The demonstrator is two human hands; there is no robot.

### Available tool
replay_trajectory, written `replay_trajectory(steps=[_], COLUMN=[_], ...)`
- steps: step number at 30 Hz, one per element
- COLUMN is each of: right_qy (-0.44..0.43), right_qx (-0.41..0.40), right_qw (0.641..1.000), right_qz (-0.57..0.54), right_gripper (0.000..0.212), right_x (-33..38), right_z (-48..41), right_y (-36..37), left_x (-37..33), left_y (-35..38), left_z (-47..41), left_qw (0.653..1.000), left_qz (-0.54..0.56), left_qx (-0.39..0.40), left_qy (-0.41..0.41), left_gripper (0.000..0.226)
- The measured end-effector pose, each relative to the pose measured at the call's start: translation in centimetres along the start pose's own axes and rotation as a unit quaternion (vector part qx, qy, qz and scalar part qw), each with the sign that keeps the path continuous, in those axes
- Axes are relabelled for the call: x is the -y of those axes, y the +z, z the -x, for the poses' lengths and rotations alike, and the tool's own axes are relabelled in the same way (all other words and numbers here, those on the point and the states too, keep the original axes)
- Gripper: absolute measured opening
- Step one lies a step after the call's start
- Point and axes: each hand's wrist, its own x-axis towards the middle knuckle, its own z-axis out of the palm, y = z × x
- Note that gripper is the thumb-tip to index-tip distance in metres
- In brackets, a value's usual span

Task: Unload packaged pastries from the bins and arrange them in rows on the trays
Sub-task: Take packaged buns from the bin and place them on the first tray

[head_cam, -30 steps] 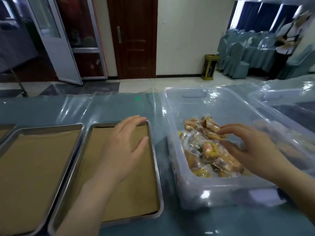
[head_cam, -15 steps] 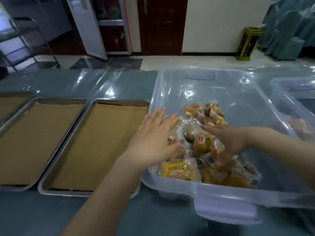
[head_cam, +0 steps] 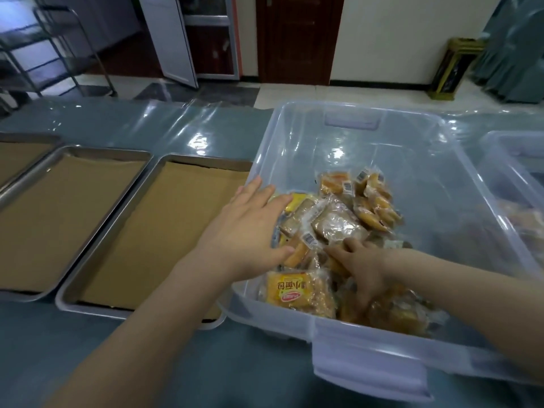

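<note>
You are on the 1st step: getting packs out. Both of your hands are inside the clear plastic bin (head_cam: 353, 122). They are on the heap of packaged pastries (head_cam: 338, 222), which lies in the near left part of the bin. No pack is on a tray yet.

Your left hand (head_cam: 244, 231) lies flat on the left side of the heap, just inside the bin's left wall. Its fingers (head_cam: 266, 198) are straight and a little apart, and they hold nothing. Your right hand (head_cam: 362, 266) is pushed into the near side of the heap. Some of its fingers are hidden among the packs, so you cannot tell if they hold one.

3 metal trays lined with brown paper sit on the table (head_cam: 117, 363) to the left of the bin. The closest tray (head_cam: 153, 231) is right beside the bin's left wall.

For the next move, I think you should curl your fingers around 1 pack or a small bunch. Then lift it over the bin's left wall and lay it on the closest tray to start a row. The wrappers look shiny and slippery, and the cakes look soft. So hold them snug, but do not squash them.
</note>
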Motion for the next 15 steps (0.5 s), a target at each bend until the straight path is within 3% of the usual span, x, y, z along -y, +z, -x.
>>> replay_trajectory(steps=[5,7,11,13,15], right_qy=[0.003,0.009,0.11,0.162,0.198], right_qx=[-0.066,-0.145,-0.408,-0.442,-0.427], right_qw=[0.997,0.985,0.884,0.866,0.871], right_qz=[-0.03,-0.092,-0.198,-0.169,-0.142], right_gripper=[0.101,0.077,0.049,0.04,0.039], right_x=[-0.2,-0.6,-2.6,-4.2,-5.8], right_z=[0.7,1.3,1.8,1.6,1.0], right_y=[-1.4,-2.8,-5.9,-7.1,-7.5], left_x=[-0.4,-0.9,-2.9,-3.8,-4.7], left_y=[-0.2,-0.4,-1.4,-1.7,-1.4], left_z=[-0.1,0.0,-2.1,-4.3,-6.5], left_qw=[0.998,0.995,0.995,0.997,0.991], left_qz=[-0.052,-0.096,-0.1,-0.072,-0.058], left_qx=[0.018,0.025,0.004,0.03,0.11], left_qy=[-0.007,-0.01,-0.016,0.012,0.047], left_gripper=[0.084,0.085,0.078,0.071,0.07])
